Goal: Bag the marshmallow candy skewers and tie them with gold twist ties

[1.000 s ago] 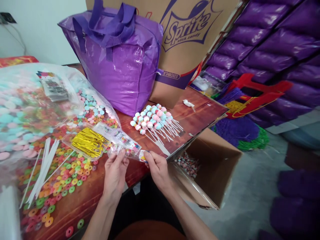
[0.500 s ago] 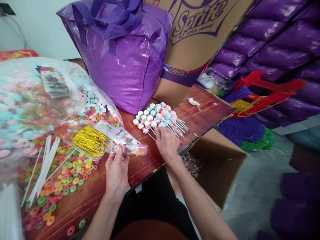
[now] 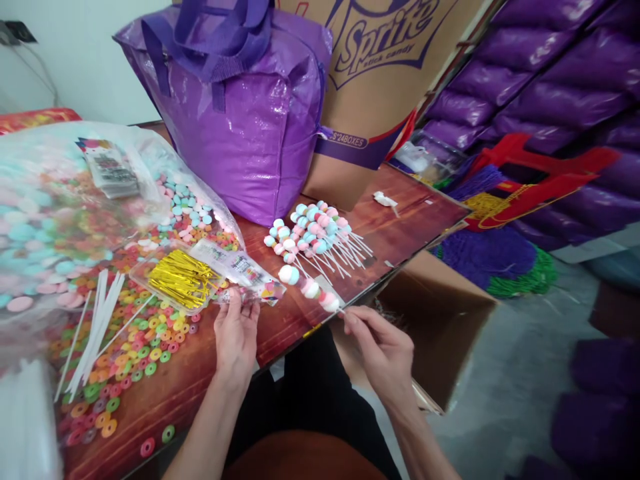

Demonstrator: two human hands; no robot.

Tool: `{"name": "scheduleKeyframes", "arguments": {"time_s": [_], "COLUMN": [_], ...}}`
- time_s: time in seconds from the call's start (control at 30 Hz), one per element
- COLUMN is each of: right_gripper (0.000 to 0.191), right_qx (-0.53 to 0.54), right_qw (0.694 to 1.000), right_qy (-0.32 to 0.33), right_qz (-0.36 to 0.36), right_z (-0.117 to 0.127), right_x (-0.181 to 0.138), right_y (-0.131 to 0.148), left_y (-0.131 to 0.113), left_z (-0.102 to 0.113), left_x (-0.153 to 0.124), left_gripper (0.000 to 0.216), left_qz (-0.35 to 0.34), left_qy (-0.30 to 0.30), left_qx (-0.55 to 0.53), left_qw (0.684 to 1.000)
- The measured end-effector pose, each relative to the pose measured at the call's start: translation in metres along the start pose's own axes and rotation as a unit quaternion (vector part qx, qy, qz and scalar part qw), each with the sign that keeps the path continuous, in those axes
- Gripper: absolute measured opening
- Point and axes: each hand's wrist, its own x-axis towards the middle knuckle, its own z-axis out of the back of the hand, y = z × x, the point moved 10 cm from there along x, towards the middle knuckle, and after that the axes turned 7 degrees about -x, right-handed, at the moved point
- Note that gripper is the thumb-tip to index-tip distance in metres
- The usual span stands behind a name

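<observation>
My left hand [image 3: 236, 333] pinches the near end of a clear printed wrapper [image 3: 245, 277] lying on the wooden table [image 3: 280, 327]. My right hand [image 3: 381, 345] grips the white stick of a candy skewer [image 3: 310, 288] with three pastel sweets on it, its tip pointing at the wrapper's mouth. Behind it lies a pile of finished candy skewers [image 3: 313, 233]. A clear tray of gold twist ties [image 3: 177, 279] sits beside the wrapper.
A big clear bag of coloured sweets [image 3: 60, 213] fills the left. Loose ring candies [image 3: 125, 360] and white sticks [image 3: 93, 327] lie before it. A purple bag [image 3: 240, 127] and a cardboard carton [image 3: 390, 73] stand behind. An open box [image 3: 440, 327] sits right of the table.
My right hand went from the wrapper to the skewer pile, took one skewer and brought it back toward the wrapper. My left hand kept hold of the wrapper.
</observation>
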Motion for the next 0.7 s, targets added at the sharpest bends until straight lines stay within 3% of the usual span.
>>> {"name": "scheduleKeyframes", "arguments": {"time_s": [0.27, 0.47, 0.7], "right_gripper": [0.015, 0.015, 0.015], "right_qx": [-0.084, -0.139, -0.182], "right_qw": [0.99, 0.968, 0.952], "right_qy": [0.039, 0.088, 0.129], "right_qz": [0.105, 0.191, 0.209], "right_z": [0.009, 0.005, -0.001], "right_x": [-0.011, -0.007, -0.008], "right_y": [0.01, 0.023, 0.024], "left_y": [-0.005, -0.021, -0.022], "left_z": [-0.004, -0.02, -0.014], "left_x": [-0.001, -0.005, -0.001], "left_gripper": [0.022, 0.035, 0.033], "left_qz": [-0.027, -0.115, -0.11], "left_qy": [0.041, 0.12, 0.119], "left_qx": [0.035, 0.108, 0.125], "left_qw": [0.998, 0.98, 0.979]}}
